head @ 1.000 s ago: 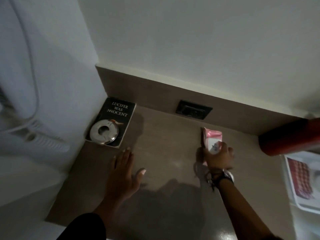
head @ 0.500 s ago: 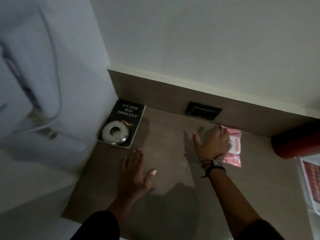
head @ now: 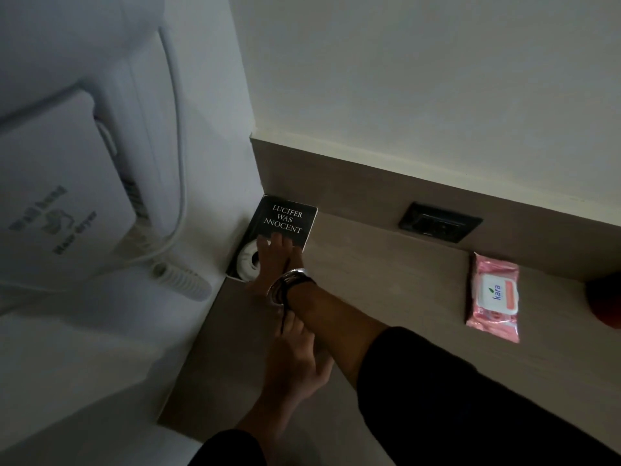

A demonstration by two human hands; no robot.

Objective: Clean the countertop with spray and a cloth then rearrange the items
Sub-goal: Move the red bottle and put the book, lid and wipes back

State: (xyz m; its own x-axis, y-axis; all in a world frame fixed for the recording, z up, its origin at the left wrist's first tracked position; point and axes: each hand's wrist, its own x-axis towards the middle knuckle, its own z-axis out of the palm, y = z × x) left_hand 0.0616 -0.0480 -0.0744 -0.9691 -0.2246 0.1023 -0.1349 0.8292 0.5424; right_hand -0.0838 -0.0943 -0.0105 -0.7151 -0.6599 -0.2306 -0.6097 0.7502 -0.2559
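The brown countertop (head: 386, 284) runs into a corner at the left. There a black book (head: 285, 215) titled "Lucifer Was Innocent" lies flat with a white tape roll (head: 246, 260) on it. My right hand (head: 273, 260), with bracelets on the wrist, reaches across to that corner, its fingers stretched out over the roll and the book's lower edge. My left hand (head: 297, 364) rests flat on the countertop, partly under my right forearm. A pink pack of wet wipes (head: 494, 294) lies flat at the right, near the back panel. No spray bottle or cloth is in view.
A white wall-mounted hair dryer (head: 67, 196) with a coiled cord (head: 181, 280) hangs on the left wall, just above the counter's edge. A black socket plate (head: 440, 222) sits in the back panel. A red object (head: 606, 306) shows at the right edge.
My right hand let go of the wipes pack, which now lies flat at the right, and crossed left over my left hand to the book and tape roll. The view has shifted left.
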